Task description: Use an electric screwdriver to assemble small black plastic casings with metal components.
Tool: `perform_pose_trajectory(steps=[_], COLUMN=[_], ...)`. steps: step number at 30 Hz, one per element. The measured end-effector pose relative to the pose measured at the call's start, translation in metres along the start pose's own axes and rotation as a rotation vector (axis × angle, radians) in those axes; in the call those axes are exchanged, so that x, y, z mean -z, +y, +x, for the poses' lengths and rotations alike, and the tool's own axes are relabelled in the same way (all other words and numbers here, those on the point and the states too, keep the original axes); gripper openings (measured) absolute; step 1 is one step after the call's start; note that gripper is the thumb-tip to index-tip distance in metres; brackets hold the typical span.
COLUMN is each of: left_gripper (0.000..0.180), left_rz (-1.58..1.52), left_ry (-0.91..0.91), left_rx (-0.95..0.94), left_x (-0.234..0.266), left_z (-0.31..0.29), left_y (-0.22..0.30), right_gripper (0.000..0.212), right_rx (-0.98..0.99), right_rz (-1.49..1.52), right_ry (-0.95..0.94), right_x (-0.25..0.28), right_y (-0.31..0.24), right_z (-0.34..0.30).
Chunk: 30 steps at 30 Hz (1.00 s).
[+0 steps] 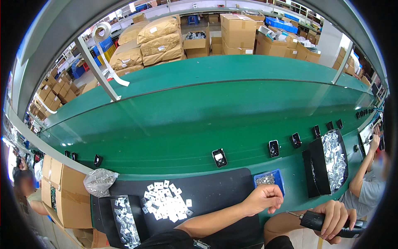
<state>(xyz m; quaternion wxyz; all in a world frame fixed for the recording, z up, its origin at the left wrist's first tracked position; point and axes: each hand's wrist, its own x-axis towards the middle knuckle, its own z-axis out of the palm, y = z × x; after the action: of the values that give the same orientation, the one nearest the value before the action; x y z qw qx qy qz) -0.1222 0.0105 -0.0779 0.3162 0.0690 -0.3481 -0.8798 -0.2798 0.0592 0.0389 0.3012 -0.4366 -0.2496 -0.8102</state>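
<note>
My right hand (pixel 333 220) is wrapped round a black electric screwdriver (pixel 313 220), its thin metal bit pointing left toward my other hand. With fingers curled together, my left hand (pixel 263 198) hovers over the near edge of a blue bin (pixel 281 182) of small metal parts. Anything between those fingertips is too small or hidden to make out. A pile of small white square plates (pixel 168 201) lies on the black mat (pixel 219 182), left of my left forearm. Beyond the bin, an open black housing (pixel 273 148) rests on the green conveyor belt (pixel 174 137).
More black housings (pixel 219 157) stand spaced along the belt. To the right is a black box (pixel 315 170) of silvery pieces; another black box (pixel 143 216) stands left. A clear bag (pixel 100 182) of small parts sits beside a carton (pixel 70 191). Co-workers sit at both sides.
</note>
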Motion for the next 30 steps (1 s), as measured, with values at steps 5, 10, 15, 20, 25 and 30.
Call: perform_pose_trajectory(steps=[5, 10, 15, 20, 25, 30], left_gripper=[0.019, 0.018, 0.015, 0.008, 0.008, 0.013], left_rz=[-0.04, -0.064, -0.061, -0.032, 0.07, 0.003], left_ry=[-0.082, -0.044, -0.075, -0.007, 0.04, 0.162], left_rx=[-0.142, -0.107, -0.18, -0.15, -0.17, -0.114], left_x=[-0.004, -0.006, -0.008, 0.001, 0.007, 0.001], left_z=[-0.002, -0.003, -0.004, -0.001, 0.002, 0.003], left_y=[0.001, 0.008, 0.012, 0.015, 0.004, 0.003], right_gripper=[0.037, 0.039, 0.038, 0.044, 0.044, 0.045], right_rx=[-0.113, -0.062, -0.085, -0.079, -0.077, -0.114], right_rz=[0.045, -0.101, -0.223, -0.364, -0.416, -0.405], right_ry=[-0.156, 0.021, 0.026, 0.047, 0.061, 0.078], right_x=[0.0, -0.007, -0.011, -0.006, -0.004, 0.004], right_y=[-0.002, 0.01, 0.028, 0.032, 0.035, 0.038], right_z=[0.005, -0.005, -0.011, -0.013, -0.013, -0.014])
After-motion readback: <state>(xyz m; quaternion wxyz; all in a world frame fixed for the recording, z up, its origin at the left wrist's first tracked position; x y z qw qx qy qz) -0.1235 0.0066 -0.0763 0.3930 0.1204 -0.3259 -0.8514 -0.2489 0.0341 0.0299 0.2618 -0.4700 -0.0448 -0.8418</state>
